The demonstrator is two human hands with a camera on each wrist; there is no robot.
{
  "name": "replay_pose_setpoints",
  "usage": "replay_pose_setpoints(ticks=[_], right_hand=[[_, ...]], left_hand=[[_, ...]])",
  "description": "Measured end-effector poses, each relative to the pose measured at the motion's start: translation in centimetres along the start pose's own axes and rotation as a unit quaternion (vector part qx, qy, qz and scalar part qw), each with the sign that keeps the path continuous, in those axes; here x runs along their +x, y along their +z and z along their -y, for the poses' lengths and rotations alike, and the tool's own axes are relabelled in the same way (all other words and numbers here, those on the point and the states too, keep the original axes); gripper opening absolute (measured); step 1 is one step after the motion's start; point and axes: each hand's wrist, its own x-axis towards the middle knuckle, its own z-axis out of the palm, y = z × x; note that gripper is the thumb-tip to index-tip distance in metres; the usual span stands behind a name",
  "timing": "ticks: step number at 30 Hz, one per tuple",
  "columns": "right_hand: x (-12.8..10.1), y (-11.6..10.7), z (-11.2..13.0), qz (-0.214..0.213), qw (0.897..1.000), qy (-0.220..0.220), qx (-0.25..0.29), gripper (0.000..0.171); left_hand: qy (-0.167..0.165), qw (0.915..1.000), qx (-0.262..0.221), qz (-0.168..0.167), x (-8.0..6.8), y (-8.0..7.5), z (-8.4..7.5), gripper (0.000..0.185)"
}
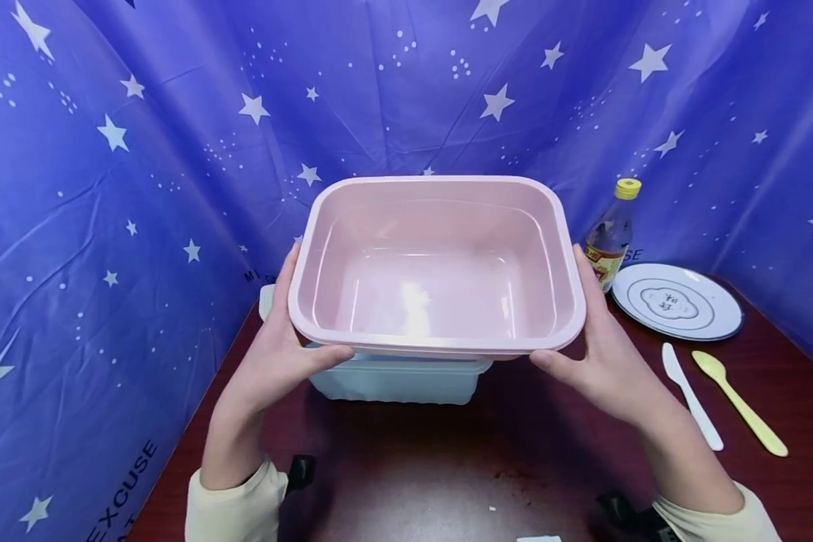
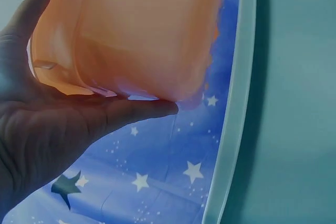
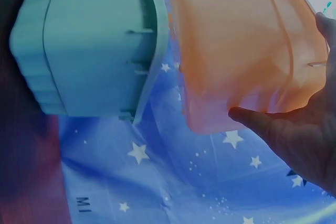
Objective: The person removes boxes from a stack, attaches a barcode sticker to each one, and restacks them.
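Observation:
Both hands hold up a pink plastic basin (image 1: pixel 440 290), tilted so that its hollow inside faces the head camera. At its left end my left hand (image 1: pixel 271 350) grips it, thumb along the near rim and fingers behind the wall. The right hand (image 1: pixel 610 365) has the opposite end in the same way. In the wrist views the basin's outside (image 2: pixel 142 30) looks orange. Behind and below it a light blue basin (image 1: pixel 400 382) stands on the table, its upper part mostly hidden by the pink one. Its ribbed wall (image 3: pixel 100 51) shows in the right wrist view.
On the right of the dark red table (image 1: pixel 406 467) stand a yellow-capped bottle (image 1: pixel 610 233) and a white plate (image 1: pixel 674 301). A white knife (image 1: pixel 691 395) and a yellow spoon (image 1: pixel 741 403) lie nearer. Blue star-print curtains (image 1: pixel 379 98) enclose the table.

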Motion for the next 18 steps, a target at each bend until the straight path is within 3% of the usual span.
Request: replay_pose_setpoints(ticks=[8,18], right_hand=[[-1.4,-2.1,-0.5,-0.021,0.999,0.028,-0.012,0.12],[-2.8,-5.4,-1.4,-0.035,0.999,0.026,-0.013,0.117]], left_hand=[[0.013,0.999,-0.041,0.016,1.1,2.6,0.4,0.125],[0.031,0.9979,-0.05,0.027,2.9,6.4,1.1,0.128]])
